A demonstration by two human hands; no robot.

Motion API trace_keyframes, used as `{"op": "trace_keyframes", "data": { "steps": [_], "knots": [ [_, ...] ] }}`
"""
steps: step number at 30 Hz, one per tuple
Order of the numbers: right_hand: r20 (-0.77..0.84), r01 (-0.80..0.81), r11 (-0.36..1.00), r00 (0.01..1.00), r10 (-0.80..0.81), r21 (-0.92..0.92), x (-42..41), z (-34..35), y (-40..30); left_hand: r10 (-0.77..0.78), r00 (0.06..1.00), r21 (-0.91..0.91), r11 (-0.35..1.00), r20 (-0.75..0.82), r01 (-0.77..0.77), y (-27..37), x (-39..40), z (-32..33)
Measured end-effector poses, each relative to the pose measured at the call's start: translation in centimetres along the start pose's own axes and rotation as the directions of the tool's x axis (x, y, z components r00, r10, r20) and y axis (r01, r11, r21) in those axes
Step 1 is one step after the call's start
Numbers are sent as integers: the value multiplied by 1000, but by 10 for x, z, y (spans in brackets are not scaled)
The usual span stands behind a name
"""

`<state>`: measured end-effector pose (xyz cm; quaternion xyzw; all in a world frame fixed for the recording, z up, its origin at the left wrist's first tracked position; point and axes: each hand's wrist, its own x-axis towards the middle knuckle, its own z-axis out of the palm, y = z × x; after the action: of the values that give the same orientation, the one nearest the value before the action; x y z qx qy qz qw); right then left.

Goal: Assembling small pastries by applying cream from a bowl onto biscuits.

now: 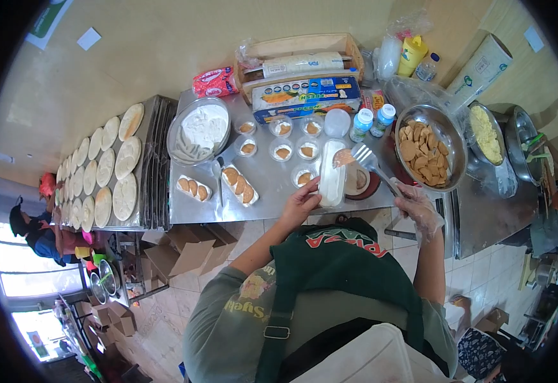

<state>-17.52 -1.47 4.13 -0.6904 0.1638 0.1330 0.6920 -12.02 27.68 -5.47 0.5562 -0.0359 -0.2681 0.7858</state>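
Observation:
My left hand (303,203) holds the edge of a long white tray (332,184) filled with smooth white cream. Wearing a clear plastic glove, my right hand (418,208) grips a metal fork (373,165). At the fork's tip, a brown biscuit-like slice (342,158) is over the tray's cream. Right of the fork, a steel bowl (458,177) contains many brown slices (422,148). To the left are several small clear cups (282,149) of cream, each with a brown piece. Two oblong portions (240,185) topped with brown slices lie near a spoon (219,184).
A large clear bowl of white cream (204,127) stands at the left, beside stacked trays of flatbreads (116,163). Behind are a cling film box (307,98), a wooden crate (303,40) and two capped bottles (362,125). Grated yellow food (486,134) is at right. Another person (34,225) is far left.

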Motion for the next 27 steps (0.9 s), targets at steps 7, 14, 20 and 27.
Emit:
{"op": "trace_keyframes", "data": {
  "steps": [7,14,20,27],
  "knots": [
    [68,77,957,996,-60,-278,12,4,-17,16,1000,-40,999,6,-16,2,-3,4],
    [128,328,736,940,-316,-593,31,9,-20,25,1000,-57,998,-4,-25,4,-10,7],
    [115,367,521,885,-452,-771,18,23,-39,25,999,-104,994,-43,-29,7,-14,10],
    [234,393,263,846,-480,-881,1,36,-45,32,998,-137,990,-51,-39,5,-11,9]
  ]
}}
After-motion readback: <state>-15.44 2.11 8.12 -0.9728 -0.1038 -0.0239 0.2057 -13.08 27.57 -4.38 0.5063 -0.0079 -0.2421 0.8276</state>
